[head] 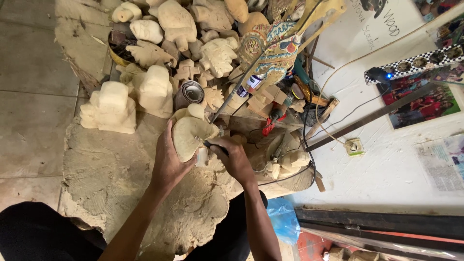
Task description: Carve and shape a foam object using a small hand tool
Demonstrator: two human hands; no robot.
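Left hand (169, 162): wrapped around the pale rounded wooden carving (191, 137), bracing it upright so it stays put under the tool.
Right hand (234, 159): fist closed on a dark-handled carving tool (212, 145), tip against the carving.
Carving: near the far edge of the dusty stone slab (111, 169).
Beyond: unfinished pale wooden figures (154, 89), piled together.

floor: grey tiles (29, 63) | wall: white (386, 159), posters (420, 101)

Wooden mask (189, 137) sits on the stump worktop (111, 179), left hand (167, 162) to its left, right hand (233, 157) to its right, unfinished carvings (159, 53) piled behind.
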